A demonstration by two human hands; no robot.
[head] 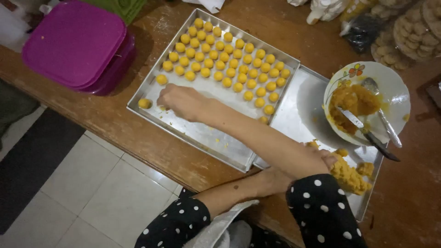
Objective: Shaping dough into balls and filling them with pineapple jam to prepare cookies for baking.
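Right hand grip (181,101): palm down, fingers curled onto baking tray (206,138); cannot tell if pinching anything. Lone dough ball (144,103) at 9 o'clock of grip, just beside fingertips, apart. Another ball (161,79) at 11 o'clock. Rows of dough balls (229,64) at 1 o'clock.

Left hand (328,158) mostly hidden under right forearm, against yellow dough lump (351,177); closure cannot tell.

Risks, as judgement: knuckles or wrist could squash nearby balls; crossed forearms could nudge tray overhanging desk (92,110) edge.
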